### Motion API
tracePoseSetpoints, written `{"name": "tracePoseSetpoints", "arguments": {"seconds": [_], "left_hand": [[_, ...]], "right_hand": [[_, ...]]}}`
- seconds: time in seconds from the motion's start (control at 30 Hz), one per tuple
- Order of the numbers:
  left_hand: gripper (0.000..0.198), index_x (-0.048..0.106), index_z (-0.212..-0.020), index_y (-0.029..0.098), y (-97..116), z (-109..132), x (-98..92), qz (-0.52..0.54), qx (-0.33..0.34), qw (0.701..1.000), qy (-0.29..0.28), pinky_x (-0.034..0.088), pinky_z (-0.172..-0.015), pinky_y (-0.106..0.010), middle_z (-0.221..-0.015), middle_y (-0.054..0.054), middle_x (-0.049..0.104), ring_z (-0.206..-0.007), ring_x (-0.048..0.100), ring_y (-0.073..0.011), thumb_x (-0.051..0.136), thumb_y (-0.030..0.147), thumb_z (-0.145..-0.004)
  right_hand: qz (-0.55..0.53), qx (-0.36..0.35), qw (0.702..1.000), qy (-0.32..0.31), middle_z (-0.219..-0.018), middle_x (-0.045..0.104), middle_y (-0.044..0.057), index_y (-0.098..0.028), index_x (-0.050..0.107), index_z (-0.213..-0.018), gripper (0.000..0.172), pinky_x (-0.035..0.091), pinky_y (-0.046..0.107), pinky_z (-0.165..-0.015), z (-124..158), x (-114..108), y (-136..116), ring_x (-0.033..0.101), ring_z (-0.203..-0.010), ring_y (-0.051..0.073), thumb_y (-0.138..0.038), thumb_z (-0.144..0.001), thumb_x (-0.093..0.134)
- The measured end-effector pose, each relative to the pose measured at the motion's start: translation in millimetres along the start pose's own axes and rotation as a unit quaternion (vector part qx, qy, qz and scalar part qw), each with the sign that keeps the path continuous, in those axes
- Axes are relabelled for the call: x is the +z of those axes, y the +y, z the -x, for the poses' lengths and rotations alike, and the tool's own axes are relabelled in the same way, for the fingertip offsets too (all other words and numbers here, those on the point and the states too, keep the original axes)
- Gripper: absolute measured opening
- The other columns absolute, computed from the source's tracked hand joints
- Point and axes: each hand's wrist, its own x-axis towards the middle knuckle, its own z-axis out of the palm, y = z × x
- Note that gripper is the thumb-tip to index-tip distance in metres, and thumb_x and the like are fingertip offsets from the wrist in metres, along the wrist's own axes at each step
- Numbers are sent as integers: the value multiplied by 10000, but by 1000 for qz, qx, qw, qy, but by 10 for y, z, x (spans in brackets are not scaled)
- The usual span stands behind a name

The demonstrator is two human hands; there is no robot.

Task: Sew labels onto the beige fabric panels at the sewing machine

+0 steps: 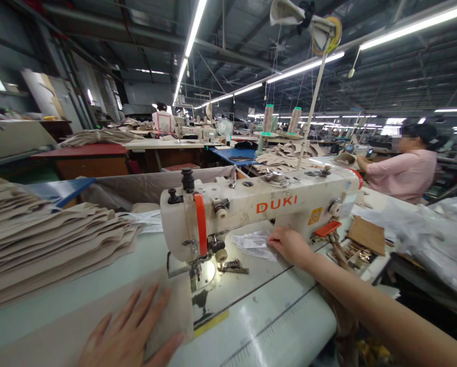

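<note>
My left hand [131, 329] lies flat with fingers spread on a beige fabric panel [170, 311], left of the needle area of a white sewing machine [239, 204]. The panel's right edge reaches close to the presser foot [195, 275], which is lit by a small lamp. Under the machine's arm, my right hand [289, 245] has its fingertips pinched at the right edge of a loose pile of thin white labels [254, 243]. How many labels the fingers hold is hidden. A small metal attachment [232, 266] rests on the machine bed between the needle and the labels.
Stacked beige panels [60, 244] cover the table's left side. A brown patch [366, 234] and small metal parts lie right of the machine, beside clear plastic [434, 239]. Thread cones [267, 120] stand behind. A co-worker in pink [404, 173] sits at the right.
</note>
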Motion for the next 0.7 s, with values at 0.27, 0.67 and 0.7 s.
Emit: {"name": "tracePoseSetpoints", "arguments": {"seconds": [0.27,0.67,0.7], "left_hand": [[656,625,-1313,221,32,2,-95,29,3,1000,8,330,-1054,-641,-1424,-148,528,-1315,467,-413,469,611,-810],[332,596,-1231,203,163,59,-486,62,193,944,260,369,-1094,-358,-1302,-86,641,-1183,595,-215,498,327,-940],[333,579,-1249,187,220,79,-538,70,206,940,263,344,-1116,-357,-1309,-97,634,-1213,574,-210,514,285,-937]], "right_hand": [[-46,-17,998,34,-925,705,73,-175,736,-862,165,449,272,-767,59,-59,-6,642,-882,207,-151,-898,577],[-245,-43,968,-20,-744,715,34,-168,713,-795,187,479,235,-638,272,-117,-456,647,-698,165,-232,-881,561],[-267,-52,961,-40,-714,711,21,-167,712,-781,182,475,220,-607,299,-76,-569,645,-667,154,-230,-872,568]]}}
